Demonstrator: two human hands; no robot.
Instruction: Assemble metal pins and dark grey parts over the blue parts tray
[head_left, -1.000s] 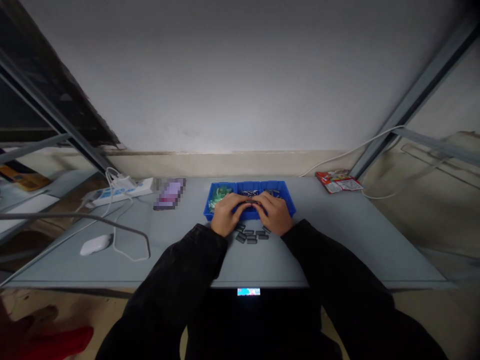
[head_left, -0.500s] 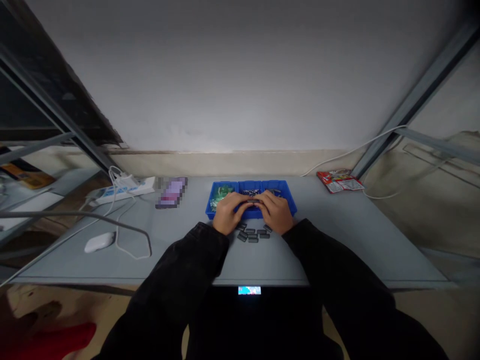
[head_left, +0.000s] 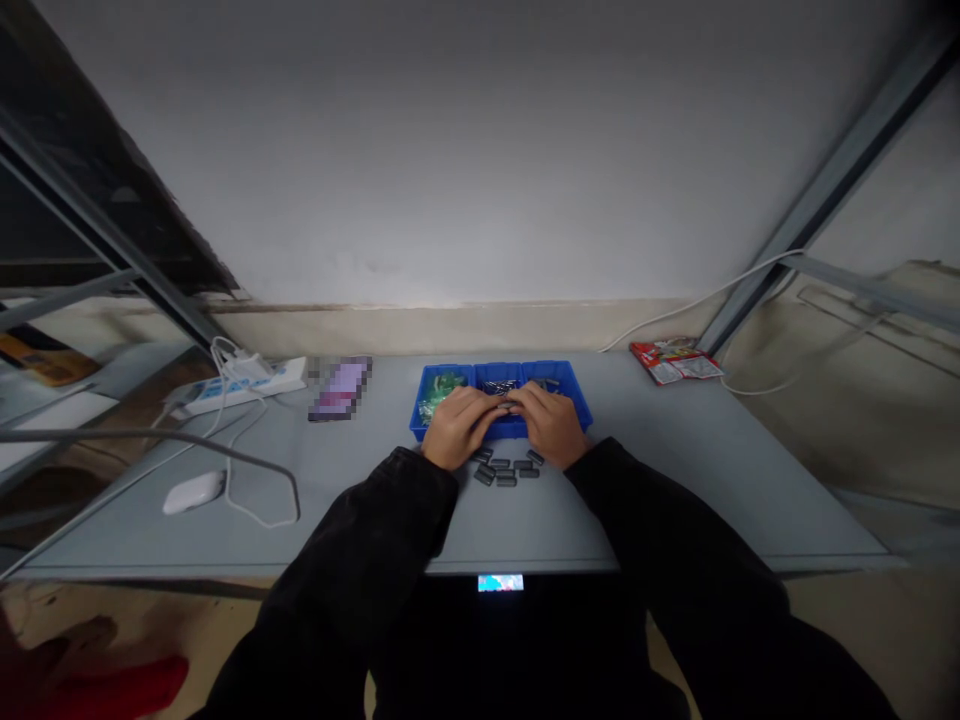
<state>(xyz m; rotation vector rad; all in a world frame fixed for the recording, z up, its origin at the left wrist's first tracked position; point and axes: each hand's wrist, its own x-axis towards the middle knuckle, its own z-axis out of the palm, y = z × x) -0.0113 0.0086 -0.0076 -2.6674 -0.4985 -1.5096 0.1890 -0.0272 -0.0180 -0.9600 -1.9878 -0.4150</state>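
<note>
My left hand (head_left: 455, 427) and my right hand (head_left: 553, 424) meet over the front of a blue three-compartment tray (head_left: 510, 430). Pinched between the fingertips of both is a small dark grey piece (head_left: 509, 404), mostly covered by the fingers. Green pieces in clear wrapping (head_left: 444, 386) fill the tray's left compartment. Thin shiny metal pins (head_left: 498, 386) lie in the middle one, and dark pieces (head_left: 552, 384) show in the right one. Just below the hands, several short dark grey blocks (head_left: 506, 472) are scattered on the table.
On the grey table (head_left: 360, 440), a pixelated phone (head_left: 341, 388) and a white power strip (head_left: 247, 385) with cables sit left. A white earbud case (head_left: 194, 492) lies nearer me. A red snack packet (head_left: 675, 361) is back right. A lit screen (head_left: 500, 582) glows below the table edge.
The view has shifted slightly. Both hands stay together over the tray, with the small dark piece turned a little between the fingertips. The blocks on the table have not moved.
</note>
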